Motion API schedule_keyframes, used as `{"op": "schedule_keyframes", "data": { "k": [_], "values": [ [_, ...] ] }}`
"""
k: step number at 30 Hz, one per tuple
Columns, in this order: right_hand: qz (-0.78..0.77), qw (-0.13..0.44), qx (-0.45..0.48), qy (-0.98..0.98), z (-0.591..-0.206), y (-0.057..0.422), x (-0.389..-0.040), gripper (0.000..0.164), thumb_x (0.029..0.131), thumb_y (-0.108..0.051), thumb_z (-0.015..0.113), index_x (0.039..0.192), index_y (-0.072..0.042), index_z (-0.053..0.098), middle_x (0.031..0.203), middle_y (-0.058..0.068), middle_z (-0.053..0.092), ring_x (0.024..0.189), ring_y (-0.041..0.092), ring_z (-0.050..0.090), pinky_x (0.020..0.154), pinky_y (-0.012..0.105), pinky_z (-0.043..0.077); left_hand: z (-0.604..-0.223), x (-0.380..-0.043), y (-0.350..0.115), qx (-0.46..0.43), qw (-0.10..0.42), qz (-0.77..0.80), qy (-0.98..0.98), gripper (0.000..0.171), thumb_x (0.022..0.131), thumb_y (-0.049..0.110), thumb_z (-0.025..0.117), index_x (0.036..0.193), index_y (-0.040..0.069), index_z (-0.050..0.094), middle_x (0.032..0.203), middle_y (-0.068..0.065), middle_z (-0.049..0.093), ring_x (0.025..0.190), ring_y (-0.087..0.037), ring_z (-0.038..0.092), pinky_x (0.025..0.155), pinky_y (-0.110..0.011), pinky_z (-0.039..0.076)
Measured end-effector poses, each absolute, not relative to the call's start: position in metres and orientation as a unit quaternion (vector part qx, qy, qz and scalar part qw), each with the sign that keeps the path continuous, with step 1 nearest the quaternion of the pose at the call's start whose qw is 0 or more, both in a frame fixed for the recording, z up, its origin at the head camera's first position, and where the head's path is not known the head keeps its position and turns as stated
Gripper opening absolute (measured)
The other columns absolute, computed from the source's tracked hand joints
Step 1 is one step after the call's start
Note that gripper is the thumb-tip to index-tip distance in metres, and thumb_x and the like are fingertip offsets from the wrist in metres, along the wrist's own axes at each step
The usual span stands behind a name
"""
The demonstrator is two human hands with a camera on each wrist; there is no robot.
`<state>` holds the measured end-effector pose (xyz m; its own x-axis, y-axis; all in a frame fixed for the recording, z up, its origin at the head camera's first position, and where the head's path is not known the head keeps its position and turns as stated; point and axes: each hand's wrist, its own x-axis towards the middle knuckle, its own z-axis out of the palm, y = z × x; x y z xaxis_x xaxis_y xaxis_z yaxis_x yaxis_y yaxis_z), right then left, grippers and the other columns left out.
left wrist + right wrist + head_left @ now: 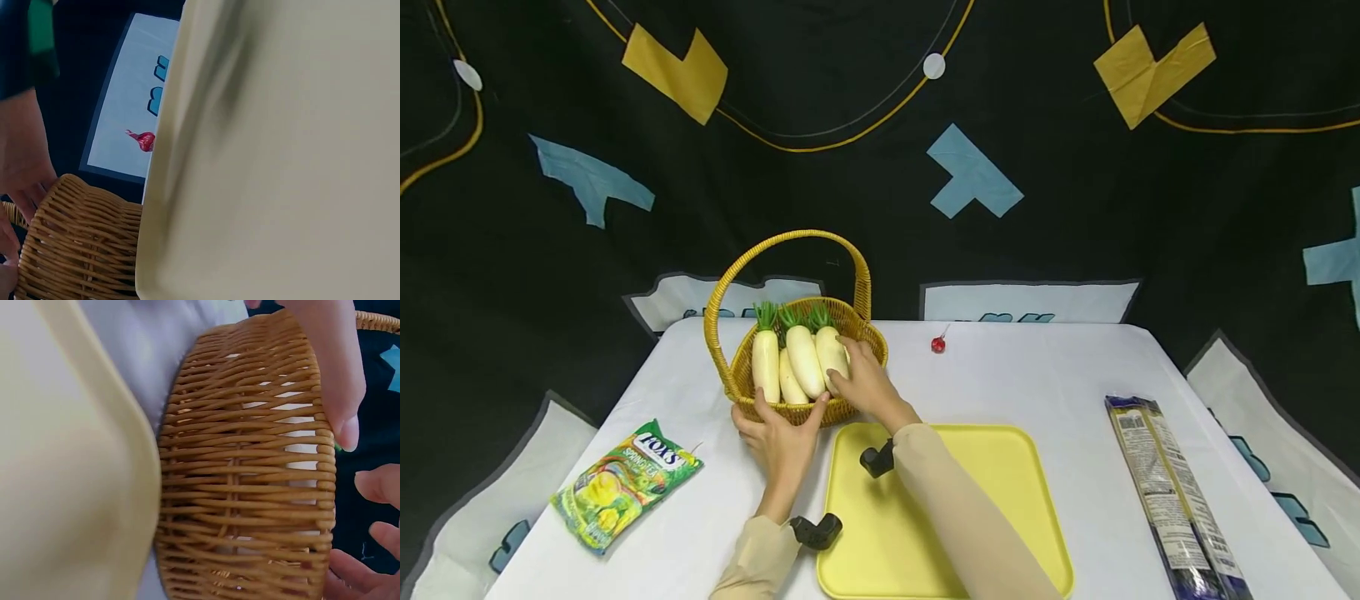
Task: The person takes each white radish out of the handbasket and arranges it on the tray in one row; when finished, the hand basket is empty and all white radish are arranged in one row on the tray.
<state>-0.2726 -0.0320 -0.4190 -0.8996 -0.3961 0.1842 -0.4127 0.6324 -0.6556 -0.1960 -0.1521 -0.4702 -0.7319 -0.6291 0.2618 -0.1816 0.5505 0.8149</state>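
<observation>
A wicker basket (745, 367) with a tall arched handle holds several white radishes (803, 360) with green tops. My left hand (786, 437) grips its front rim; in the right wrist view the left thumb (340, 381) hooks over the woven edge. My right hand (868, 379) reaches over the basket's right side, thumb and fingers about the rightmost white radish (831, 354). That radish still lies in the basket, leaning beside the others. In the left wrist view the right hand (22, 147) shows at the left, behind the basket wall (81, 244).
A yellow tray (1000, 500) lies in front of the basket, under my right forearm. At left is a green FOX'S candy bag (628, 485). A small red bulb-shaped item (937, 344) sits behind the tray, and a long plastic packet (1168, 492) at right.
</observation>
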Motion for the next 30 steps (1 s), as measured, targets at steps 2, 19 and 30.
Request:
{"op": "schedule_keyframes", "data": {
  "k": [2, 19, 30],
  "values": [
    [0.35, 0.005, 0.222, -0.91, -0.418, -0.034, -0.277, 0.058, 0.089, -0.032, 0.054, 0.139, -0.014, 0.031, 0.128, 0.015, 0.044, 0.109, 0.024, 0.051, 0.089, 0.039, 0.047, -0.47, -0.196, -0.152, 0.248, 0.251, -0.413, -0.84, 0.11, 0.062, 0.067, 0.067, 0.142, 0.009, 0.018, 0.146, -0.03, -0.006, 0.132, -0.049, 0.011, 0.102, -0.06, 0.022],
    [0.344, -0.045, 0.196, -0.917, -0.417, -0.046, -0.296, 0.062, 0.083, -0.033, 0.062, 0.136, -0.012, 0.038, 0.13, 0.019, 0.045, 0.109, 0.028, 0.053, 0.089, 0.039, 0.047, -0.469, -0.192, -0.155, 0.258, 0.196, -0.404, -0.856, 0.112, 0.065, 0.077, 0.054, 0.145, 0.014, 0.007, 0.148, -0.03, -0.009, 0.113, -0.056, 0.041, 0.083, -0.059, 0.041],
    [0.466, -0.079, 0.154, -0.867, -0.41, -0.04, -0.3, 0.057, 0.083, -0.026, 0.061, 0.134, -0.009, 0.042, 0.117, 0.017, 0.057, 0.095, 0.025, 0.06, 0.071, 0.032, 0.053, -0.47, -0.193, -0.155, 0.259, 0.204, -0.4, -0.855, 0.112, 0.064, 0.077, 0.055, 0.145, 0.015, 0.009, 0.148, -0.029, -0.007, 0.112, -0.056, 0.041, 0.086, -0.061, 0.038]
  ]
}}
